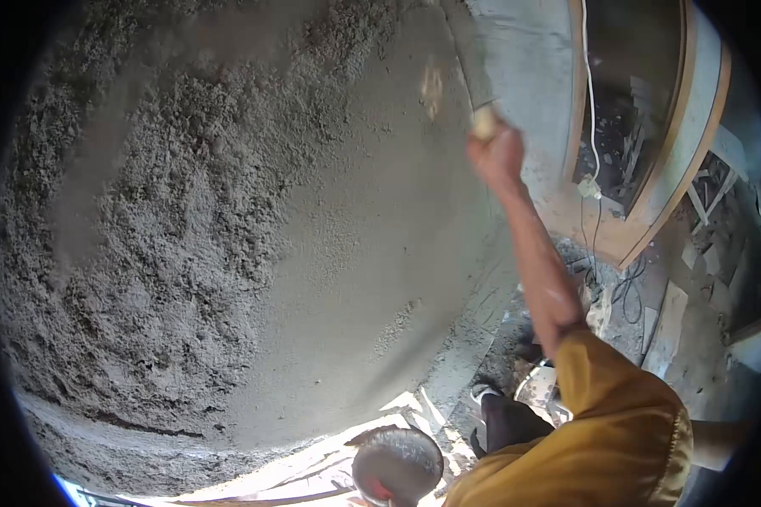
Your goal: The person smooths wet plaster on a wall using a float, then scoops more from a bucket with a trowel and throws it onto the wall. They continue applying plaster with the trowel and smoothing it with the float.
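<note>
High on the wall, my right hand is closed around a tan-handled tool, a little blurred. Its working face cannot be made out. The hand is beside the right border of the smoothed grey plaster, which covers the middle of the wall. Rough, lumpy mortar spreads over the wall's left part. At the bottom of the view is a round pan with grey mortar on its inner surface and a reddish patch low down. I cannot make out my left hand.
A pale panel and a wood-edged opening frame are to the right. A white cable hangs down to a plug. Boards and rubble lie on the floor near my foot.
</note>
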{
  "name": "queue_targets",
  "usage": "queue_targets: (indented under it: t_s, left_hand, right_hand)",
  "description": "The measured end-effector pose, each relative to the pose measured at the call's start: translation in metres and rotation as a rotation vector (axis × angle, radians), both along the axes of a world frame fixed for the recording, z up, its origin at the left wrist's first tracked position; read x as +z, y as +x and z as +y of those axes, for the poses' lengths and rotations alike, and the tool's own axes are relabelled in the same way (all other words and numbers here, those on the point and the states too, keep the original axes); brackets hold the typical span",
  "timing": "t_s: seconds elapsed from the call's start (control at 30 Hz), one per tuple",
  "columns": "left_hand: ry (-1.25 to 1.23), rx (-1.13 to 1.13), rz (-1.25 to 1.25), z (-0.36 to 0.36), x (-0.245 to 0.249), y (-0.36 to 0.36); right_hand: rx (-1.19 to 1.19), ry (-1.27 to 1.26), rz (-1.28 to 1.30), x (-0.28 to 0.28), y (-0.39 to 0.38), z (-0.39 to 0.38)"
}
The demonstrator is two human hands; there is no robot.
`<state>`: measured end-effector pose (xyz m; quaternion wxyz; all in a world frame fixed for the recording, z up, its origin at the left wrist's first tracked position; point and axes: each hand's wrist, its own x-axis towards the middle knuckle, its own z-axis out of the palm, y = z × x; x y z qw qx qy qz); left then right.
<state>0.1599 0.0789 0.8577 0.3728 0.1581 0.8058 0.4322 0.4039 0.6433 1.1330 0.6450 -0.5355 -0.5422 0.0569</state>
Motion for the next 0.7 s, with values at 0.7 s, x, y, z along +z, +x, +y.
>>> queue_targets:
  t_s: [0.7]
  left_hand:
    - [0.472,-0.232,0.077,0.142,0.019,0.022]
  right_hand:
    - [1.206,-1.792,0.129,-0.265,0.005,-0.258]
